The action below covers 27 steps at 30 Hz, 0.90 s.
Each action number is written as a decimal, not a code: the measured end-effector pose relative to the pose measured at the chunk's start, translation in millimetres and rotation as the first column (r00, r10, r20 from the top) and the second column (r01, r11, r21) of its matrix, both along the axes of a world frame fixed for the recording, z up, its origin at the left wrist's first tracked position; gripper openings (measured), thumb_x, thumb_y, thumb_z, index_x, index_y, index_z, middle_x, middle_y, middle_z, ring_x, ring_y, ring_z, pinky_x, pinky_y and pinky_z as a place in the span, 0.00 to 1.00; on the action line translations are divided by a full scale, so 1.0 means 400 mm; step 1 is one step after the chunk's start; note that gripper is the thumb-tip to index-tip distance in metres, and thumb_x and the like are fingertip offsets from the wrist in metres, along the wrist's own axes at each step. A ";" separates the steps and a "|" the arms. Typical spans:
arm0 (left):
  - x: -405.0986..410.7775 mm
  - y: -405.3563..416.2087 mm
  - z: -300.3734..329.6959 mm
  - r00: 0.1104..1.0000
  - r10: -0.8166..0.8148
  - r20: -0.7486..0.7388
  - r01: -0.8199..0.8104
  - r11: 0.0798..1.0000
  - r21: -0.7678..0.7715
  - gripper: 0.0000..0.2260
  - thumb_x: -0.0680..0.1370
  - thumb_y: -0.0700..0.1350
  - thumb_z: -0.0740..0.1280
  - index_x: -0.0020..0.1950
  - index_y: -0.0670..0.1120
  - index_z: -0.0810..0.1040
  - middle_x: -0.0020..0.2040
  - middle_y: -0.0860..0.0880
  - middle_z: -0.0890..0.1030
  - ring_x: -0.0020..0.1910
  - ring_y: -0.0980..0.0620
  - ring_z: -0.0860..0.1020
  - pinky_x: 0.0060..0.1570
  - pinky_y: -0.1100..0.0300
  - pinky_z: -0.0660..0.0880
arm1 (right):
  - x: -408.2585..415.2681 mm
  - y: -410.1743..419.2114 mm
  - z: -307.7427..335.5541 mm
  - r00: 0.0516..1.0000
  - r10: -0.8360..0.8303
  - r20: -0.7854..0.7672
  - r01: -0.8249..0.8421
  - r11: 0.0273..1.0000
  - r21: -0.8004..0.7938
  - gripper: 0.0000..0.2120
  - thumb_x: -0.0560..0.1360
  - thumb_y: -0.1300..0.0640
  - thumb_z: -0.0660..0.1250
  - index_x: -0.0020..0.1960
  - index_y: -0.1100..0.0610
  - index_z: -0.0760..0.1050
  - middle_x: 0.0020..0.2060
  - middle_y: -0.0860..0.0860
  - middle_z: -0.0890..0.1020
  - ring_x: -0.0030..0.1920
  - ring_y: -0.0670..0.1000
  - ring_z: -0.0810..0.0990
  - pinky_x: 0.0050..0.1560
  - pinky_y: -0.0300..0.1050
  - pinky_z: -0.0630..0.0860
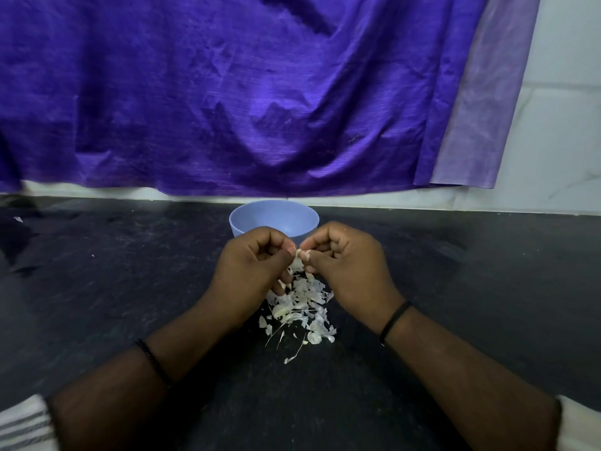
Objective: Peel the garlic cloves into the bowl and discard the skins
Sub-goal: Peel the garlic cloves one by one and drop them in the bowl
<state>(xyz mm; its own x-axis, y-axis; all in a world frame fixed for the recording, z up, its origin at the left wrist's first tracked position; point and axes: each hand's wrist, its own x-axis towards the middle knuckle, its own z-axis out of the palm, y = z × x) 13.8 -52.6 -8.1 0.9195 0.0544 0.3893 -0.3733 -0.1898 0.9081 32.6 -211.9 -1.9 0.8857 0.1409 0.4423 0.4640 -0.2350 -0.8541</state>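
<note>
A light blue bowl (247, 219) stands at the back of the dark counter, partly hidden by my knuckles; its inside is mostly out of sight. In front of it my left hand (252, 266) and my right hand (348, 265) meet, fingers curled, both pinching a small garlic clove (298, 255) with pale skin hanging from it. Below the hands lies a pile of white garlic skins (300, 310) on the counter.
The dark counter (113, 288) stretches left and right of the hands. A purple cloth (227, 92) hangs over the white tiled wall behind the bowl. A small white scrap (18, 219) lies at the far left.
</note>
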 end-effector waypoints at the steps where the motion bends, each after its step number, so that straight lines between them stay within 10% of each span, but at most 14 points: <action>1: 0.003 0.006 0.001 1.000 0.005 0.003 -0.005 0.999 0.032 0.03 0.78 0.34 0.69 0.45 0.39 0.81 0.34 0.42 0.82 0.30 0.48 0.79 0.28 0.57 0.78 | 0.000 -0.001 0.000 1.000 -0.007 0.018 0.008 1.000 -0.029 0.08 0.73 0.66 0.74 0.42 0.54 0.82 0.35 0.50 0.85 0.37 0.48 0.85 0.43 0.45 0.84; 9: 0.005 0.002 0.003 0.995 0.002 -0.098 0.003 0.999 0.052 0.05 0.80 0.37 0.66 0.46 0.38 0.79 0.34 0.39 0.83 0.31 0.42 0.80 0.35 0.47 0.79 | -0.005 0.007 -0.005 0.999 0.028 -0.039 -0.027 0.999 0.030 0.07 0.74 0.67 0.73 0.42 0.57 0.81 0.36 0.53 0.85 0.36 0.49 0.85 0.42 0.44 0.84; 20: 0.009 -0.002 0.001 0.987 0.018 -0.159 0.014 0.980 0.197 0.08 0.84 0.45 0.60 0.48 0.44 0.75 0.30 0.47 0.79 0.27 0.54 0.76 0.30 0.60 0.75 | -0.015 0.018 0.009 0.967 0.151 -0.203 -0.068 0.927 0.368 0.05 0.73 0.70 0.73 0.45 0.63 0.79 0.37 0.59 0.84 0.39 0.53 0.85 0.41 0.38 0.81; 27: 0.010 0.021 0.001 0.992 0.100 -0.071 -0.074 0.950 0.303 0.17 0.83 0.46 0.61 0.34 0.49 0.72 0.27 0.54 0.72 0.28 0.56 0.69 0.32 0.57 0.67 | -0.003 -0.003 0.010 0.965 0.126 -0.231 -0.057 0.957 0.283 0.02 0.75 0.67 0.72 0.47 0.64 0.80 0.36 0.58 0.84 0.36 0.52 0.84 0.39 0.41 0.83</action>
<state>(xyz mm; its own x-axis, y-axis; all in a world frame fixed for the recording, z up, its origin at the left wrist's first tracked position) 17.6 -44.3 -7.6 0.9465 0.0288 0.3215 -0.2677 -0.4862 0.8318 31.4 -213.1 2.3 0.9601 0.1311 0.2469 0.2416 0.0556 -0.9688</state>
